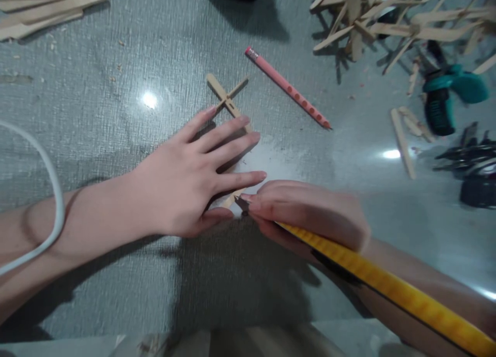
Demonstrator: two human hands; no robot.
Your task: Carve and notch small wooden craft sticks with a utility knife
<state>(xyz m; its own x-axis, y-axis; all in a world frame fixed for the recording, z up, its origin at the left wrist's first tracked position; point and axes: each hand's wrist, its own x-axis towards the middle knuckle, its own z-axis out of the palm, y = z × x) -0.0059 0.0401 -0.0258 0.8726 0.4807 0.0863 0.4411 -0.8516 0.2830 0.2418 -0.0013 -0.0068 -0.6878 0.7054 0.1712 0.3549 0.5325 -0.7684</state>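
My left hand (189, 173) lies palm down with its fingers spread. Its index fingertip is by a small cross of wooden craft sticks (227, 96), one stick with a slot cut in it. A pale strip of wooden stick (234, 197) shows between the thumb and the fingers; the rest of it is hidden under the hand. In my right hand (302, 212) is a utility knife (380, 279) with a yellow handle, gripped like a pen. Its blade tip points at the strip, close to my left thumb; whether it touches the wood I cannot tell.
A pink pencil (290, 88) lies beyond my hands. At the upper right are a structure of joined sticks (354, 24), a teal and black tool (445, 93) and loose stick pieces (403, 142). Several craft sticks (50, 8) lie upper left. A white cable (54, 186) arches over my left forearm.
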